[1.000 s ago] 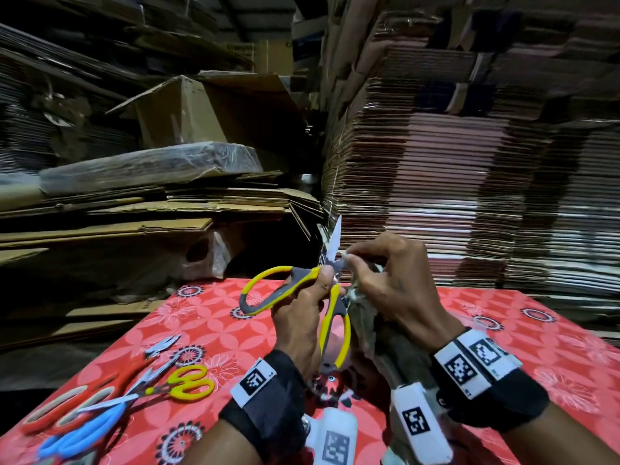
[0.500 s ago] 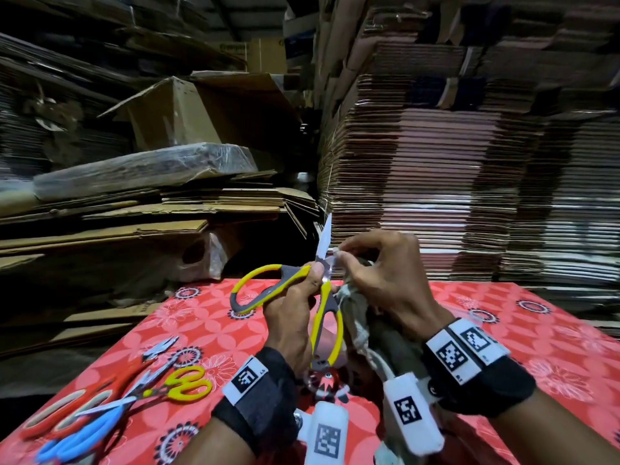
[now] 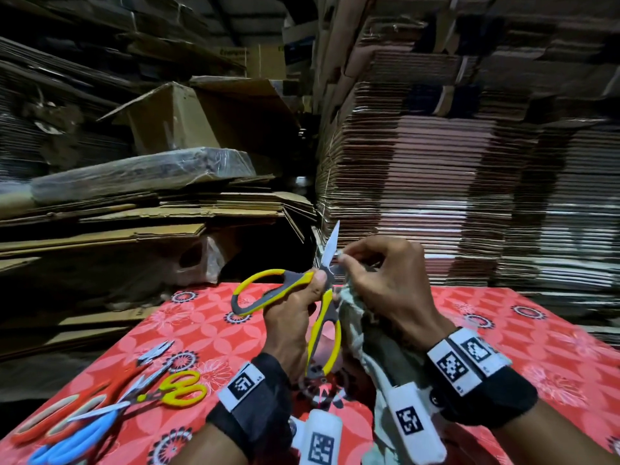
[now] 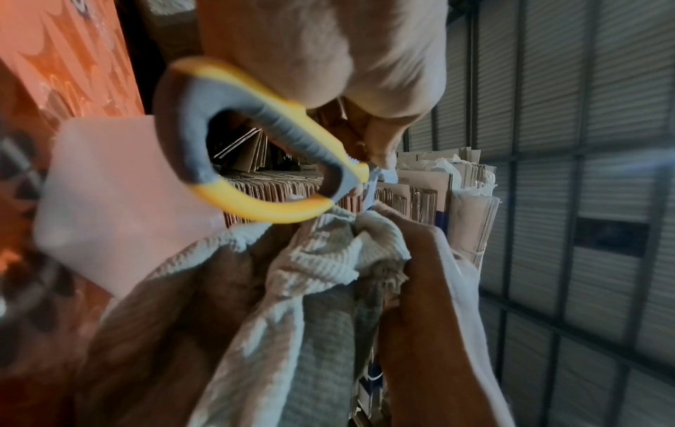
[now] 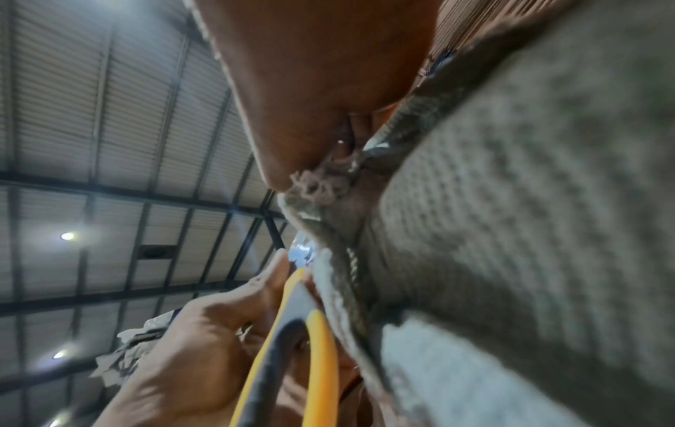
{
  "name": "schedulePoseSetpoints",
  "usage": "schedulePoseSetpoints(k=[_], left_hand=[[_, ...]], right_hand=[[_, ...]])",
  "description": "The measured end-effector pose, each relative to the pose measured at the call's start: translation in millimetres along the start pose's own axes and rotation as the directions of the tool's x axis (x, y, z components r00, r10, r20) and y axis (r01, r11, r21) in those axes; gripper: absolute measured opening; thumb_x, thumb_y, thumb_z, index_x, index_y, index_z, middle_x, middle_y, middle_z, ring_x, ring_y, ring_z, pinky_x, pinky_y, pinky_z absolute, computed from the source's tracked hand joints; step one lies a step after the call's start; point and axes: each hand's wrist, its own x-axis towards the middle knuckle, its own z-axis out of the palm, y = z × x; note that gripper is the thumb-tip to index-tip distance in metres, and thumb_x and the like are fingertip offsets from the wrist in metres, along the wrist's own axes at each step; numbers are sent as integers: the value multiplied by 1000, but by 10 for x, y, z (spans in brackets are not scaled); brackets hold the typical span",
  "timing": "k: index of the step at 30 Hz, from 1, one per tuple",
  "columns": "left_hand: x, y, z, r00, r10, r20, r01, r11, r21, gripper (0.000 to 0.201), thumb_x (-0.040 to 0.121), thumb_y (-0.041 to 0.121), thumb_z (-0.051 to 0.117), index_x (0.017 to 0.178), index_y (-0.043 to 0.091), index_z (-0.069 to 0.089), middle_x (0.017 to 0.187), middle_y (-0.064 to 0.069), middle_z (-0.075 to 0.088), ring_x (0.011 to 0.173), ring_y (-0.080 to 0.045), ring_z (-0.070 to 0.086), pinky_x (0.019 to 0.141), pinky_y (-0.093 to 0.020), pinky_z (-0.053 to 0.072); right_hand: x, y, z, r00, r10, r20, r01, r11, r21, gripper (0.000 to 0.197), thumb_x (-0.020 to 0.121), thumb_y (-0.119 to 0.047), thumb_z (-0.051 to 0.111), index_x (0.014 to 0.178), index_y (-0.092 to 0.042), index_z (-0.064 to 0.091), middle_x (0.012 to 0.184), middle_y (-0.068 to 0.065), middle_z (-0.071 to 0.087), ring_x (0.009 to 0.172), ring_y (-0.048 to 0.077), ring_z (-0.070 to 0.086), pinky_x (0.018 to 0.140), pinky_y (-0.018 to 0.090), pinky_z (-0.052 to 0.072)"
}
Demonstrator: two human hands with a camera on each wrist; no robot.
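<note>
Slipping is the main risk: the right hand pinches a grey cloth against the bare blades of the yellow-handled scissors, and a slide along an edge could nick a fingertip. The left hand grips them by the pivot with the handles spread, so a squeeze would shut the blades on those fingers. Held above the red table, their long axis runs from 6 to 12 o'clock, free tip up.

free room over the table at frame right; loose scissors clutter lower left; cardboard stacks wall the back, behind the held scissors.
</note>
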Motion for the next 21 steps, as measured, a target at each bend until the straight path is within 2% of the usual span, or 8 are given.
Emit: schedulePoseSetpoints(k=[3,5,9,11,14,17,19,21], left_hand=[[-6,-1,10,1000,1,-11,-1,1000,-3,43,68,32,95,100,7,82,109,-19,78,111,-43,71,102,-59,55],[26,0,-12,1000,3,-20,-2,1000,20,48,62,42,96,96,11,83,107,-18,78,110,-42,72,101,-61,54],[10,24,-24,999,30,-23,-28,996,81,11,81,26,88,78,16,83,93,-9,80,92,-30,74,102,-55,55],[-13,50,5,999,12,-52,-10,999,43,11,81,22,87,82,12,84,95,-11,80,92,-33,74,101,-55,56],[-73,90,61,999,-4,-49,2,999,-36,23,86,17,83,104,3,80,104,-21,78,100,-38,76,94,-50,61],[-75,110,88,999,-10,-36,7,995,-95,28,89,16,79,112,1,76,104,-21,78,90,-28,78,75,-37,65],[-52,94,80,999,-3,-41,-1,995,-103,38,80,24,85,111,3,78,106,-22,78,89,-27,77,83,-40,64],[-29,72,79,1000,-12,-20,10,995,-104,57,63,36,94,109,6,80,109,-22,77,100,-31,76,98,-51,59]], right_hand=[[5,-60,19,999,-4,41,2,999,51,4,80,-17,84,81,-21,83,72,-15,76,69,-6,70,65,17,56],[46,10,-22,1000,10,5,-10,1000,27,3,80,-20,83,82,-22,83,72,-16,75,69,-5,70,66,21,58],[91,136,-121,998,46,-41,-47,998,-28,4,83,-23,81,87,-22,83,76,-14,76,71,-3,71,69,30,61],[125,115,-167,998,39,-48,-39,999,3,3,84,-22,82,87,-21,82,75,-15,75,71,-4,70,69,23,60],[173,27,-214,999,25,-25,-23,996,88,9,86,-20,83,94,-21,81,82,-17,75,77,-5,71,70,11,54],[167,-60,-182,991,20,136,-40,988,150,10,88,-15,82,97,-19,82,87,-13,78,82,-2,73,73,15,57],[137,-86,-135,982,8,190,-36,989,142,9,88,-12,80,94,-20,83,84,-13,78,82,-2,73,72,16,56],[103,-90,-94,982,25,185,-50,990,128,11,87,-11,79,90,-21,84,79,-15,77,76,-4,70,68,11,51]])
